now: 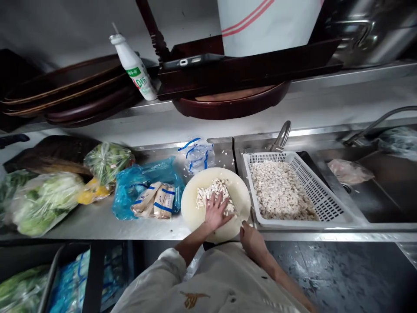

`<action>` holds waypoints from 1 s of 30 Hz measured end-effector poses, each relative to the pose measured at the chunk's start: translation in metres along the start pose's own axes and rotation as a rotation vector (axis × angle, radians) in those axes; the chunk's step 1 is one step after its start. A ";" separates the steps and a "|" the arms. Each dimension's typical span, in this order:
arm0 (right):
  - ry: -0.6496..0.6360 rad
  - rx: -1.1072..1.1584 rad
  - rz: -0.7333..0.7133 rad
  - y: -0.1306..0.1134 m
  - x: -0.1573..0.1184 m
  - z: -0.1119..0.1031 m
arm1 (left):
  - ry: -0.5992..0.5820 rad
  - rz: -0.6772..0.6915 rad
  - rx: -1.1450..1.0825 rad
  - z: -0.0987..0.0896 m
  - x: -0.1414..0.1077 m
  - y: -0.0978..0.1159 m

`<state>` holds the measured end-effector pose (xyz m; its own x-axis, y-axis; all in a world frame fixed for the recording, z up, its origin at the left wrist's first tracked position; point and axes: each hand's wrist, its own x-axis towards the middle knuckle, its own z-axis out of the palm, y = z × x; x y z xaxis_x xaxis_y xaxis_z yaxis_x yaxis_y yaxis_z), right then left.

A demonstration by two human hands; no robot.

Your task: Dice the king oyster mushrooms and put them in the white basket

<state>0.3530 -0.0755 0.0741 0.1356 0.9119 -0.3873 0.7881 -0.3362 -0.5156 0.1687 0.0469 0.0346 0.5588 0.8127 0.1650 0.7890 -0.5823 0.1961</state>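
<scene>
chopped white pieces [213,188] lie heaped near the middle of a round cutting board [192,195], which sits on the metal counter [97,224]. the left hand [215,215] rests on the near side of the heap, its fingers fanned wide and touching the pieces. the right hand [252,239], at the near right edge of the board, has its fingers curled round the handle of a knife [235,203]; the blade slants away along the right side of the heap, and whether it touches the board i cannot tell.

just right of the board, a white basket [329,211] holds a thick layer of similar pieces, with bare slats showing along its right side. on the left, blue-striped packets [164,202] lie on a crumpled blue bag [125,184]. behind the board is a clear bag [200,156], with small white bits scattered near it. bagged lettuce [48,200] lies farther left.
</scene>
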 end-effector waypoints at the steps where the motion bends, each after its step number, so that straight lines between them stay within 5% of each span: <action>1: -0.018 0.070 -0.018 0.006 0.002 -0.004 | 0.000 -0.017 0.008 0.000 0.005 0.010; 7: -0.163 0.511 0.041 0.055 0.014 -0.019 | 0.041 -0.118 0.032 0.009 0.017 0.045; 14: -0.616 0.861 0.130 0.036 0.016 0.000 | 0.283 -0.148 -0.103 0.017 0.013 0.029; 20: -0.729 0.987 0.022 0.050 0.009 -0.050 | 0.396 -0.124 -0.118 -0.028 0.029 0.058; 25: -0.606 1.076 -0.044 0.085 -0.023 -0.116 | 0.483 0.031 -0.220 -0.056 0.097 0.129; 28: -0.348 0.948 -0.022 0.113 -0.041 -0.150 | 0.522 0.116 -0.399 -0.032 0.151 0.176; 30: -0.143 0.780 0.061 0.134 -0.045 -0.166 | 0.385 0.122 -0.492 -0.001 0.182 0.199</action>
<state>0.5527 -0.1225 0.1495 0.0453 0.8652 -0.4994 0.1266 -0.5009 -0.8562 0.4267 0.0785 0.1049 0.4333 0.7277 0.5316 0.4648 -0.6858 0.5600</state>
